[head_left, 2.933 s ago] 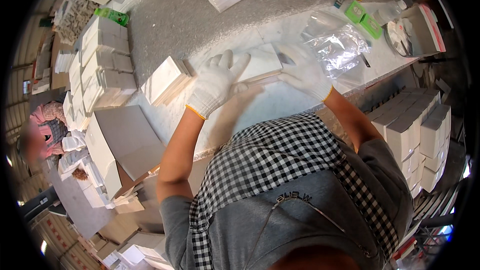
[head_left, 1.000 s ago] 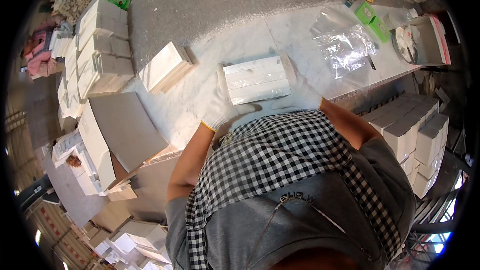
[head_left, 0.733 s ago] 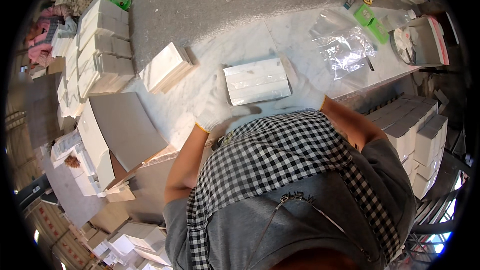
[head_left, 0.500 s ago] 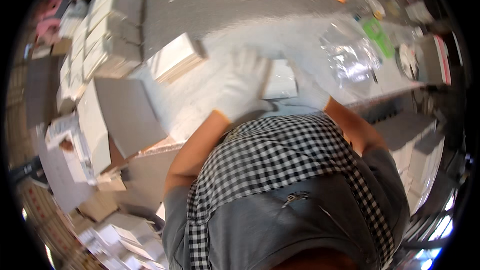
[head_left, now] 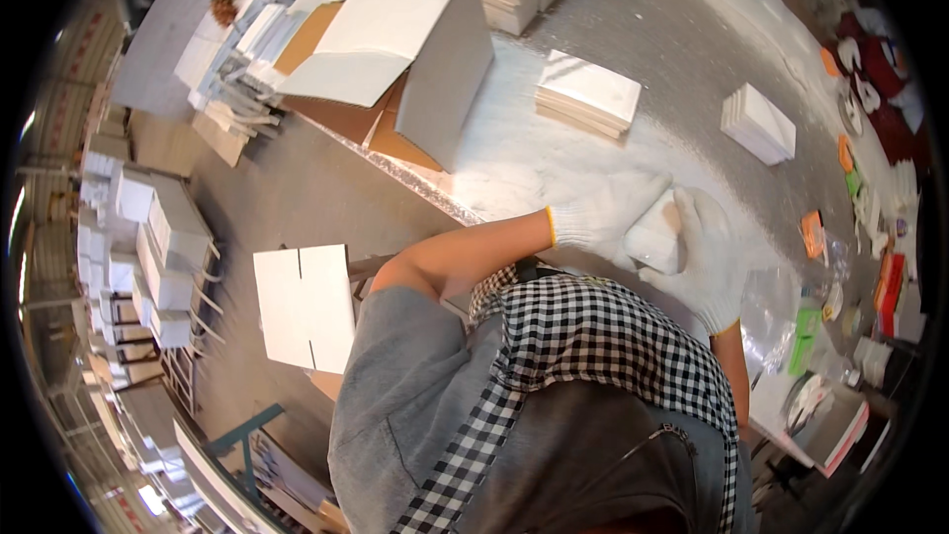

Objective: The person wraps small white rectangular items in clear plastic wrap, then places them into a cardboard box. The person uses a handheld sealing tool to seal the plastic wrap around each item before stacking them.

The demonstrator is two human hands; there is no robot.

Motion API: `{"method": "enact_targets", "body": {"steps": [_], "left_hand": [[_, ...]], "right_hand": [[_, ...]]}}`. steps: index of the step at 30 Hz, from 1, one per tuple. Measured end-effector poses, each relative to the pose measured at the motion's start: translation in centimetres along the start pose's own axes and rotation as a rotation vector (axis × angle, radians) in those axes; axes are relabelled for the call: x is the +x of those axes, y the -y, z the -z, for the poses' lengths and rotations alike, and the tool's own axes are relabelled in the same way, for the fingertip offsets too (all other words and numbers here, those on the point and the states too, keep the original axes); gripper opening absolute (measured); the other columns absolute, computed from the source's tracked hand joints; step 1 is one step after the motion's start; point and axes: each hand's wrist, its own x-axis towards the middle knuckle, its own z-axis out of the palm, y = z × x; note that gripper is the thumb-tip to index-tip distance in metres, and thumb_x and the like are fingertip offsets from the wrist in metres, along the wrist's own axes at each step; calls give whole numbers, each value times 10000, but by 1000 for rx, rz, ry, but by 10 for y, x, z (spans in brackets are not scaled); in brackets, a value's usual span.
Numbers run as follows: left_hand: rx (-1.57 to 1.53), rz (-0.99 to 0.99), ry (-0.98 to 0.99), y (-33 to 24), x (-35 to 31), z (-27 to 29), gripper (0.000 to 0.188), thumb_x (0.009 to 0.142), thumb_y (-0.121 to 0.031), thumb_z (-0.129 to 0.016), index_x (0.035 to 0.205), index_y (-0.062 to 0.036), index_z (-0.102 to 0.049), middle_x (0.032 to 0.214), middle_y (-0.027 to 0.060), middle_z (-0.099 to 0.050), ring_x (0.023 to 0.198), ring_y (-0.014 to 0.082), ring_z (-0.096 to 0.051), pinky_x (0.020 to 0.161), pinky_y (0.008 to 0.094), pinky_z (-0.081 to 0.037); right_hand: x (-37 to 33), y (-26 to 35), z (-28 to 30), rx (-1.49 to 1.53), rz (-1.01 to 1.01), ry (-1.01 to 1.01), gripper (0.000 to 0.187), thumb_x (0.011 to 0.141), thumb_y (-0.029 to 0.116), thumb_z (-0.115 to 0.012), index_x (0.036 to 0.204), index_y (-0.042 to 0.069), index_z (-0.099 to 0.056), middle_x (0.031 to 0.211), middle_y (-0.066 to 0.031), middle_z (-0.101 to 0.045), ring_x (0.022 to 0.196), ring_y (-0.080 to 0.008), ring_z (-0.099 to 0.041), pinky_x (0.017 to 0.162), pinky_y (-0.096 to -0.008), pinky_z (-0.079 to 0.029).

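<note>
Gloved left hand (head_left: 598,222), right hand (head_left: 707,262), white packet (head_left: 655,235) between (both gripping)

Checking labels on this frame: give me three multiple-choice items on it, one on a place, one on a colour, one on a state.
1. Where is the small white block-shaped packet?
A. Between both gloved hands
B. Inside the carton
C. On the floor

2. What colour are the knitted work gloves?
A. Blue
B. White with yellow cuffs
C. Black

3. What state is the large white cardboard carton at the far left of the table in?
A. Taped shut
C. Crushed flat
B. Open, flaps up

Answers:
1. A: the left hand and right hand press it from either side, over the speckled grey table.
2. B: both gloves are white, with a yellow edge at each wrist.
3. B: its flaps stand apart and the brown inside shows.
</note>
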Motion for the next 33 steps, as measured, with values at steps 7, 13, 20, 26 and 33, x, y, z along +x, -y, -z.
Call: {"method": "enact_targets", "body": {"steps": [7,13,20,26,33], "left_hand": [[-55,-15,-318,54,-51,-19,1083,535,-347,-946,1422,-34,-409,1202,253,-606,1084,420,-646,889,485,-558],[-85,161,-215,50,-58,-12,1127,603,-378,-929,1479,30,-349,1280,280,-595,1118,428,-647,927,459,-559],[4,137,-251,64,-58,-24,1270,593,-364,-946,1568,59,-251,1367,315,-535,1257,445,-575,1056,461,-503],[-72,116,-115,58,-59,-1,1165,542,-257,-935,1506,16,-341,1341,272,-537,1269,410,-563,1076,439,-494],[-135,85,-343,55,-68,-18,1053,566,-292,-943,1420,-14,-393,1312,245,-536,1219,396,-579,1027,455,-506]], "right_hand": [[58,41,-8,28,277,107,1000,629,387,-882,1491,50,-504,1463,-246,-473,1332,-464,-457,1109,-538,-414],[51,11,-34,139,321,75,1208,625,474,-926,1594,25,-361,1642,-304,-275,1531,-486,-259,1250,-530,-281],[14,-27,-65,645,-166,187,1452,609,323,-983,1651,-31,-35,1695,-303,-166,1582,-372,-215,1275,-411,-244],[16,-55,-118,910,-233,286,1253,664,218,-952,1629,6,-182,1549,-200,-483,1424,-299,-491,1184,-398,-408],[39,-37,-82,906,-205,388,1087,653,219,-957,1544,36,-362,1500,-140,-548,1379,-243,-542,1146,-394,-452]]}}
